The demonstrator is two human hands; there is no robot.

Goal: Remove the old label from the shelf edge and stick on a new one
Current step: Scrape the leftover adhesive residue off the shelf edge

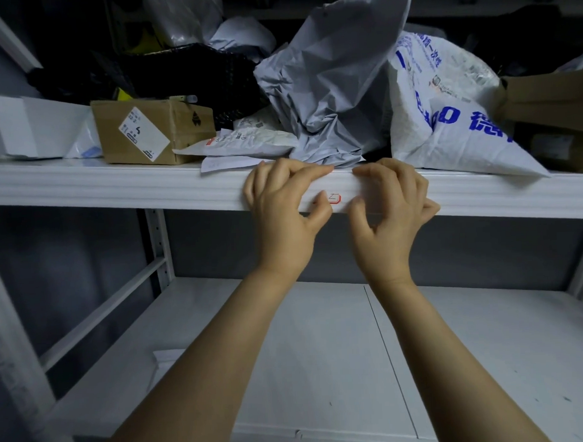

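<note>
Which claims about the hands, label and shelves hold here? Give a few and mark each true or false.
1. The left hand and right hand both grip the shelf edge. True.
2. The label shows between the two thumbs. True.
3. The cardboard box stands right of the hands. False: it is to their left.
4. The lower shelf is piled with parcels. False: the parcels lie on the upper shelf.
5. The white bag carries blue print. True.
</note>
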